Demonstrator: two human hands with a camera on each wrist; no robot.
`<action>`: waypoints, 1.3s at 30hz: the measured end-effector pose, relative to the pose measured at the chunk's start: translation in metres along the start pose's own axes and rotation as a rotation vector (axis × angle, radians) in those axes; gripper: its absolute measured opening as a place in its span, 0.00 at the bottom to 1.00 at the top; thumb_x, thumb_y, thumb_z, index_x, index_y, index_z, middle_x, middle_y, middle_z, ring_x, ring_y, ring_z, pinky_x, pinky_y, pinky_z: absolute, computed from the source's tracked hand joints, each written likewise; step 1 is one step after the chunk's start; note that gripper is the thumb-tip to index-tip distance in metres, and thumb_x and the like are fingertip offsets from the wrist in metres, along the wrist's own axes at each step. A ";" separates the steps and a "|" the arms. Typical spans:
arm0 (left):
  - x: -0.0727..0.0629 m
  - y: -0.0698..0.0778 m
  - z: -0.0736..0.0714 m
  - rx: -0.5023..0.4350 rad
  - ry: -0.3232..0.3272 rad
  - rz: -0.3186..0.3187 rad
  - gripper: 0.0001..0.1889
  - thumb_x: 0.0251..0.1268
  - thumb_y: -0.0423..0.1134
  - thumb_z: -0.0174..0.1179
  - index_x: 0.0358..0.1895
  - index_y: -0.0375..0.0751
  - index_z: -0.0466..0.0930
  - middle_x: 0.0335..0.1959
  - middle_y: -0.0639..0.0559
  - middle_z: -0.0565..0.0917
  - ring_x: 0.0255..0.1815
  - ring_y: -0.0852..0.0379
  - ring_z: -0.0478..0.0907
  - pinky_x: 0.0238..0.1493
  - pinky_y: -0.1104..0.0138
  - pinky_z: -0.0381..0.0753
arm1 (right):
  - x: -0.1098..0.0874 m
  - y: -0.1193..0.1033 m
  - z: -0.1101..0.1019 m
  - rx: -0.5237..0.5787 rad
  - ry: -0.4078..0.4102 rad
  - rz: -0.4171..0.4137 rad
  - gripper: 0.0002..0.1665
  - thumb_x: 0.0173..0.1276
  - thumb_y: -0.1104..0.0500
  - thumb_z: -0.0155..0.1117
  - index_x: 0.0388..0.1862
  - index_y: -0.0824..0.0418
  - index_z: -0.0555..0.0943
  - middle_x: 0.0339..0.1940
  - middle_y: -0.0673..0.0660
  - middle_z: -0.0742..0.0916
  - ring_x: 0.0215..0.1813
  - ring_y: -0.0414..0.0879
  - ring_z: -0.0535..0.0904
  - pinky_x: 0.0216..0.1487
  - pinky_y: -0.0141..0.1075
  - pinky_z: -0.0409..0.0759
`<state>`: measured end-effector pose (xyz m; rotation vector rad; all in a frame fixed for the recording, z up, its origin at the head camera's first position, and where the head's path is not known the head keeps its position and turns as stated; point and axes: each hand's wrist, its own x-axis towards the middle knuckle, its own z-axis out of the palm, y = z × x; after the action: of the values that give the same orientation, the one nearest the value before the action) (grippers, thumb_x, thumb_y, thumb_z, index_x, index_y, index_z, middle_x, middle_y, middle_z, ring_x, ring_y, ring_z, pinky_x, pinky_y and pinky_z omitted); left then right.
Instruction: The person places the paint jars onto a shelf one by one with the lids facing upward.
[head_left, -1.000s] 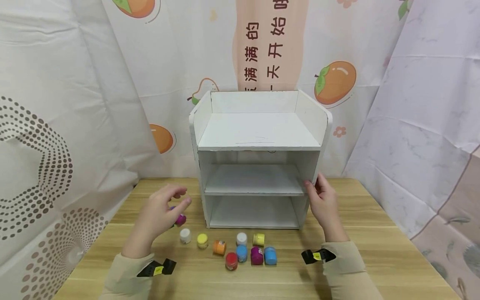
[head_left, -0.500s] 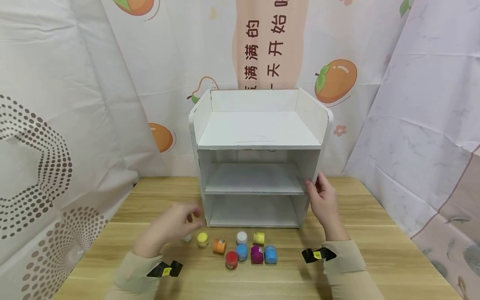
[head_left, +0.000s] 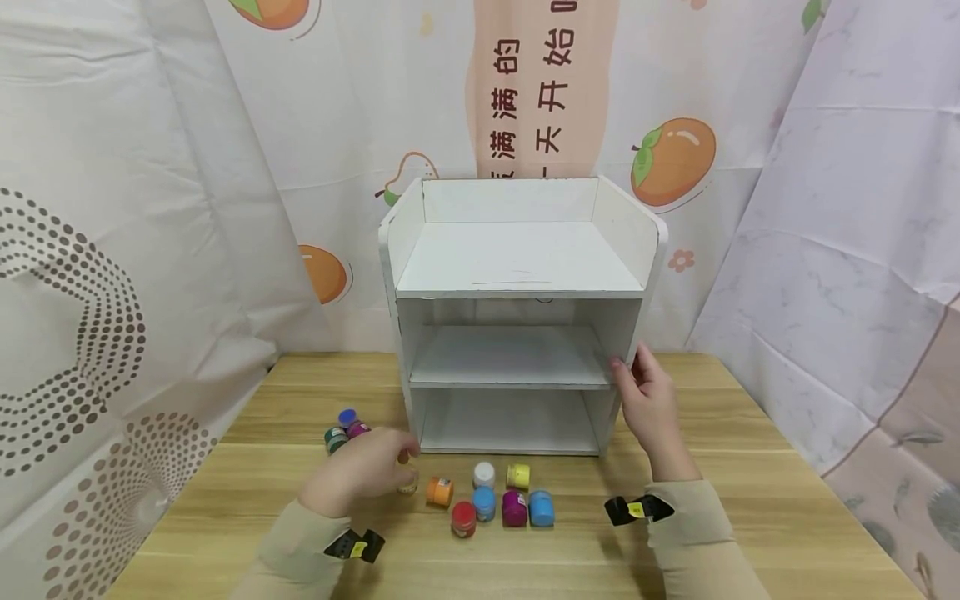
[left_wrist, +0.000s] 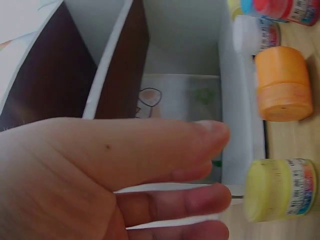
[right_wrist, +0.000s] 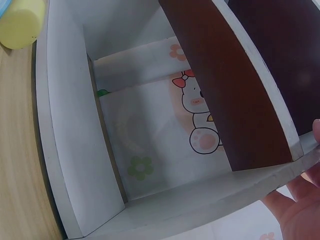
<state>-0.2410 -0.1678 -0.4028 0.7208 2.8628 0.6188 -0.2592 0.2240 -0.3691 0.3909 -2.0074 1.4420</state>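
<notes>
Left hand (head_left: 363, 468): fingers reaching out fairly straight, a little apart, with nothing held that I can see.
Yellow jar (left_wrist: 280, 190): on the table (head_left: 750, 517), just below those fingertips and partly hidden by the hand from above; I see no touch.
Long axis: the yellow jar stands upright, lid towards the fingers, so the gap straight down from tips to lid looks like the relation that matters.
Nearer hand: the left, plainly; the right hand (head_left: 649, 408) is well off to the right, thumb and fingers clamped on the right side of the white shelf (head_left: 525, 260).
Orange jar (head_left: 439, 492): just right of the yellow jar, lying on its side, axis roughly left to right.
Red jar (head_left: 463, 518): right of the orange jar and nearer.
Group of 5 further right: white jar (head_left: 483, 475) and second yellow jar (head_left: 517, 476) on the far side; 2 blue jars (head_left: 542, 508) and purple jar (head_left: 514, 509) nearer.
Far left: green jar (head_left: 335, 439) beyond the left hand.
</notes>
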 end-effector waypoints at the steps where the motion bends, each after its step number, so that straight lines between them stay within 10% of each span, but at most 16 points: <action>1: 0.000 0.000 0.002 -0.005 -0.008 -0.012 0.13 0.59 0.36 0.70 0.46 0.38 0.85 0.35 0.52 0.83 0.35 0.57 0.78 0.39 0.56 0.82 | 0.000 0.000 0.000 0.000 0.001 0.000 0.23 0.77 0.71 0.56 0.68 0.75 0.72 0.56 0.75 0.82 0.50 0.37 0.80 0.48 0.22 0.77; 25: 0.009 -0.013 0.015 0.038 -0.016 -0.088 0.08 0.56 0.39 0.74 0.35 0.43 0.84 0.28 0.56 0.78 0.28 0.57 0.73 0.29 0.62 0.76 | 0.001 0.002 -0.002 -0.042 -0.008 -0.006 0.24 0.77 0.69 0.56 0.70 0.73 0.71 0.58 0.73 0.82 0.53 0.33 0.78 0.50 0.21 0.76; 39: 0.008 -0.012 0.012 0.013 -0.013 -0.060 0.13 0.55 0.38 0.74 0.42 0.40 0.86 0.37 0.53 0.83 0.34 0.57 0.76 0.39 0.57 0.81 | 0.001 0.004 -0.002 -0.024 -0.019 -0.011 0.24 0.77 0.70 0.56 0.70 0.73 0.71 0.58 0.73 0.82 0.55 0.34 0.78 0.51 0.21 0.76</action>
<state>-0.2511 -0.1695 -0.4185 0.6359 2.8675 0.5862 -0.2611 0.2276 -0.3710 0.4057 -2.0327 1.4106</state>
